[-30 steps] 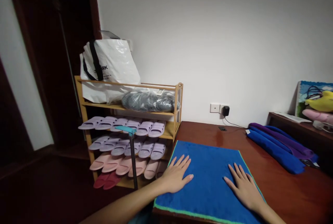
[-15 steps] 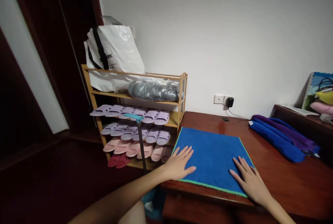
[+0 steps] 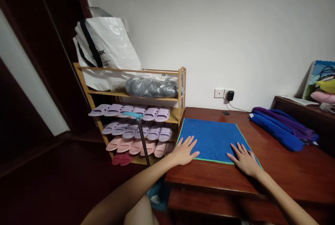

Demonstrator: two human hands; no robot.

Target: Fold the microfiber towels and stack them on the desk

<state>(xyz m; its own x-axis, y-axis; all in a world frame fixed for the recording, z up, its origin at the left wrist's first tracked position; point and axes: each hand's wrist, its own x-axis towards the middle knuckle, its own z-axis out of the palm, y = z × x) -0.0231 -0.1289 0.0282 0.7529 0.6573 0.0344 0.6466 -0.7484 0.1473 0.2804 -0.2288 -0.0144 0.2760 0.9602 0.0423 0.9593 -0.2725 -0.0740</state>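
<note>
Clear plastic bag (image 3: 154, 88) of grey bundles (image 3: 140, 87) sits on light wooden rack (image 3: 180, 109); green-edged blue cloth (image 3: 214, 137) lies flat on reddish-brown worktop (image 3: 277, 169), under left hand (image 3: 184, 152) and right hand (image 3: 245, 161), fingers (image 3: 236, 150) spread wide.

Two hands (image 3: 184, 152), one blue cloth (image 3: 213, 137), twelve lilac slippers (image 3: 162, 114), six pink slippers (image 3: 136, 146), two red slippers (image 3: 127, 158)

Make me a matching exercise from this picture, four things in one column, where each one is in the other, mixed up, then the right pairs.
1. Blue cloth
2. White bag
3. Black adapter
4. Red slippers

A. On the wall
B. Below the pink slippers
C. Under the left hand and right hand
D. On the rack's top shelf

Pairs: 1-C, 2-D, 3-A, 4-B
</note>
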